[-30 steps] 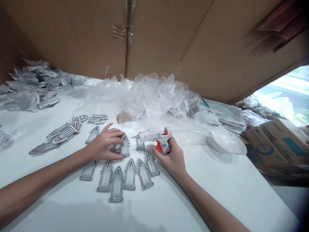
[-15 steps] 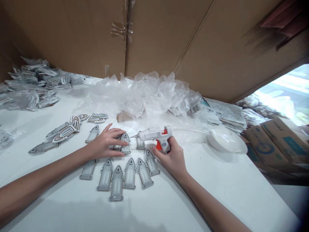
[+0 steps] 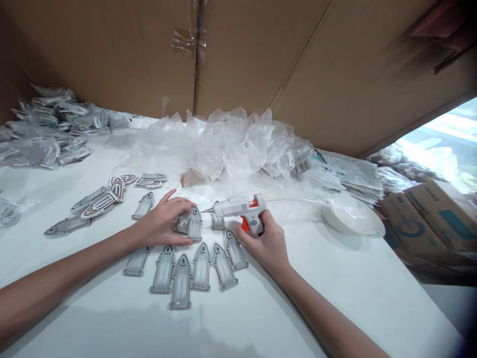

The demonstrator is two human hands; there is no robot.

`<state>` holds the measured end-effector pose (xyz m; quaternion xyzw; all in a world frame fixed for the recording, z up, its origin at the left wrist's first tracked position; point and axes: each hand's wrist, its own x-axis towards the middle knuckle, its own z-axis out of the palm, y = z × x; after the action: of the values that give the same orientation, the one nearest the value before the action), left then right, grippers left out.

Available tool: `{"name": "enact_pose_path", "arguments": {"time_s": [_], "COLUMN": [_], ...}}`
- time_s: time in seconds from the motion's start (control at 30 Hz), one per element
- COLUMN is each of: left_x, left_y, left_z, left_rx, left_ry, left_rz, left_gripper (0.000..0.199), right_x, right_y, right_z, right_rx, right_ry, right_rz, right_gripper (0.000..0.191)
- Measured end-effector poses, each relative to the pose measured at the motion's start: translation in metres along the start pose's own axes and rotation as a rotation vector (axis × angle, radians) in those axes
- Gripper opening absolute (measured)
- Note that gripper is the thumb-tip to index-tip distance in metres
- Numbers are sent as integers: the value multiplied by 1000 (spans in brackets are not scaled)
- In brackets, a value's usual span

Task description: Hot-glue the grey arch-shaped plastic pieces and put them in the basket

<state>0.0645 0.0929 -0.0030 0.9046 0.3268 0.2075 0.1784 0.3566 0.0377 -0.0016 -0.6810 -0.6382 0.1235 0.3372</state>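
Note:
My right hand (image 3: pixel 266 243) is wrapped round the handle of a white hot glue gun (image 3: pixel 242 209) with an orange trigger. The gun's metal nozzle points left, close to the top of a grey arched window-shaped piece (image 3: pixel 195 224). Thumb and fingertips of my left hand (image 3: pixel 169 219) span this piece from bottom to top. Another grey piece (image 3: pixel 182 223) shows partly beneath that hand. Several similar pieces (image 3: pixel 181 283) lie in a fan nearer to me. One more piece (image 3: pixel 218 221) is partly hidden behind the gun.
Clear plastic bags (image 3: pixel 238 144) are heaped at the back, before a cardboard wall (image 3: pixel 238 59). Bagged pieces (image 3: pixel 59 119) pile up at the far left; loose patterned pieces (image 3: pixel 102 201) lie nearer. A thin translucent rod runs from the gun toward a white bowl (image 3: pixel 352 216). Cardboard boxes (image 3: pixel 421 219) stand right.
The fingers of my left hand have shifted from lying over the arched piece to its top and bottom edges, uncovering more of it. The glue gun stays nearly in place.

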Motion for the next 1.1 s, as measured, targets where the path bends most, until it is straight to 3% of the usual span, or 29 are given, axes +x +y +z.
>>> {"name": "enact_pose_path", "arguments": {"time_s": [0.13,0.3,0.5,0.93,1.1], "left_x": [-1,-1,4,8,5], "left_y": [0,1,4,8,6], "left_z": [2,1,-5,0,0], "left_rx": [-13,-59,-188,-197,-311], "left_ry": [37,66,56,80,73], "left_rz": [-10,-17,-112,-100,-169], "left_gripper": [72,73,68,73,77], "right_x": [-2,-4,-2,-2,-1], "right_y": [0,4,3,1,2], "right_z": [2,5,4,3,3], "right_rx": [-37,-86,-97,-92,-90], "right_ry": [27,33,24,41,34], "right_rz": [-53,-113,-106,-72,-84], "right_gripper": [41,39,40,40,39]}}
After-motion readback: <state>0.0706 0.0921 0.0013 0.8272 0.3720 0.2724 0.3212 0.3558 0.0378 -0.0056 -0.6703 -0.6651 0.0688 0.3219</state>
